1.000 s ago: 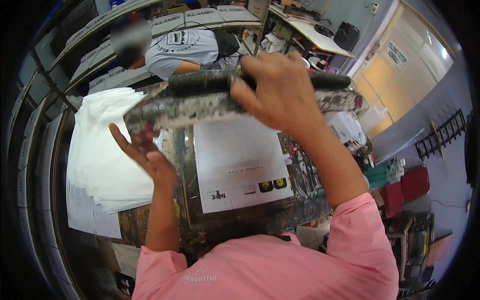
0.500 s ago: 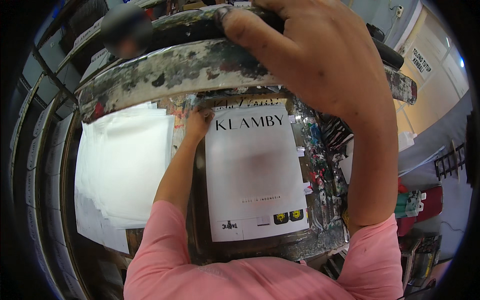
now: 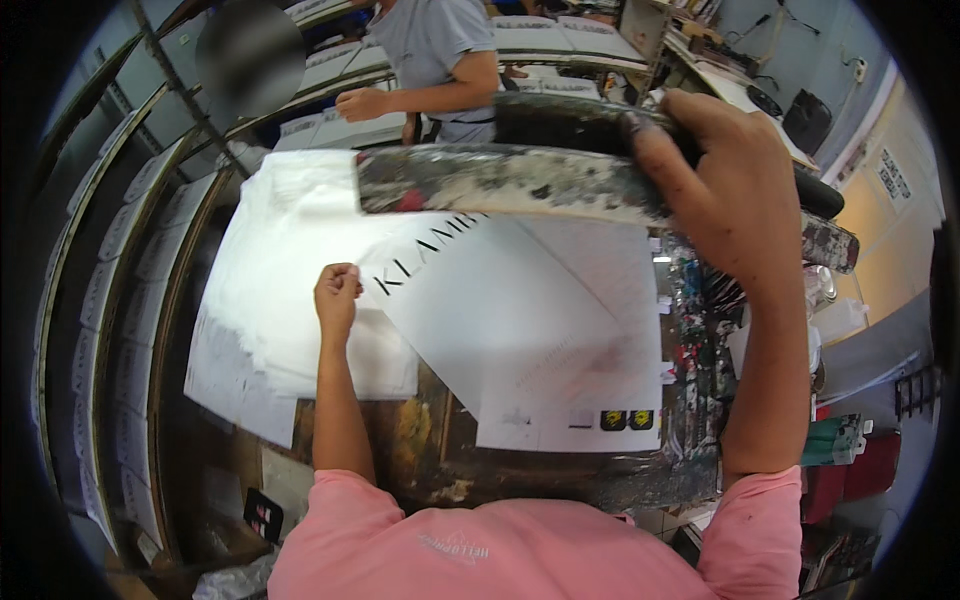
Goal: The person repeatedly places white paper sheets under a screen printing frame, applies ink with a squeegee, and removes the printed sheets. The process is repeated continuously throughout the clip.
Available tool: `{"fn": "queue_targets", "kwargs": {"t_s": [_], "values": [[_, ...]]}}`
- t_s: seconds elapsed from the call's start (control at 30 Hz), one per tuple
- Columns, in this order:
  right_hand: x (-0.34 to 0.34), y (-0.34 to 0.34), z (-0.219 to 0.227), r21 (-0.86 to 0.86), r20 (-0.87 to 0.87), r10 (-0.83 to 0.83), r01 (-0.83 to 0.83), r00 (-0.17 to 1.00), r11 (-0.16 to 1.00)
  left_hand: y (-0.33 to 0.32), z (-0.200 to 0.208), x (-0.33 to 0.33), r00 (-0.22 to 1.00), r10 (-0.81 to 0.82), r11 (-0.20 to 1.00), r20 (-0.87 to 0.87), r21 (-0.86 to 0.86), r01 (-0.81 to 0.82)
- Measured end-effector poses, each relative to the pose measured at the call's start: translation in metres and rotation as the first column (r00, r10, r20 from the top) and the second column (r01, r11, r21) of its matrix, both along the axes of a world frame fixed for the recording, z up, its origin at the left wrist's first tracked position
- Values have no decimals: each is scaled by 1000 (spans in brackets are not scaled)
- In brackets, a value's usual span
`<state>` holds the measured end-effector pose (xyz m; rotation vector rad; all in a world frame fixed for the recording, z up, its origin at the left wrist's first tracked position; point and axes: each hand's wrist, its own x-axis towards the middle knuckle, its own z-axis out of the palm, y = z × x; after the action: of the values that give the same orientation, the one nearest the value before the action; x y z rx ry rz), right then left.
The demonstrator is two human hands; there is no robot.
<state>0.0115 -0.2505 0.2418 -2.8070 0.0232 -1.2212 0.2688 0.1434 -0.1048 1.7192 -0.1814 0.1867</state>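
Observation:
My left hand [image 3: 338,290] pinches the edge of a white sheet [image 3: 450,300] with dark lettering. The sheet is turned at a slant, its left corner over a stack of white sheets [image 3: 280,250]. Beneath it a larger backing sheet [image 3: 545,432] with small yellow-and-black square marks lies on the paint-stained table [image 3: 425,455]. My right hand [image 3: 725,190] grips the raised, paint-smeared screen-printing frame [image 3: 530,180], thumb against a dark bar [image 3: 570,115] along it. The frame hides the far end of the slanted sheet.
Tall drying racks [image 3: 140,300] with printed sheets stand along the left. Behind the frame a co-worker in a grey shirt [image 3: 440,60] stands before more racks [image 3: 565,40]. A green container [image 3: 838,440] and a dark red object [image 3: 872,465] are at the lower right.
The printed sheet has swung from straight on the backing sheet to a slant, drawn leftward by my left hand. My view has shifted, and the co-worker now shows. My right hand still holds the frame up.

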Motion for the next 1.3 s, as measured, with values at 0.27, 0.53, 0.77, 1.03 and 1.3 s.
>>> {"fn": "queue_targets", "kwargs": {"t_s": [0.27,0.53,0.77,1.03,1.3], "values": [[-9,13,-1,-70,0,-55,55,998,996,177,31,78,750,585,666,309,344,-662],[-20,13,-18,-80,-78,-46,40,996,996,48,15,-95,706,-614,241,351,936,-256],[-18,10,-13,-49,-97,-23,18,995,999,23,11,-118,838,-514,126,182,983,-136],[-10,5,-8,-236,53,65,-51,996,970,-126,31,-159,758,-635,253,-151,886,389],[-10,-7,-8,-161,-70,-3,-9,998,987,-276,-21,-224,402,-911,242,94,910,337]]}}
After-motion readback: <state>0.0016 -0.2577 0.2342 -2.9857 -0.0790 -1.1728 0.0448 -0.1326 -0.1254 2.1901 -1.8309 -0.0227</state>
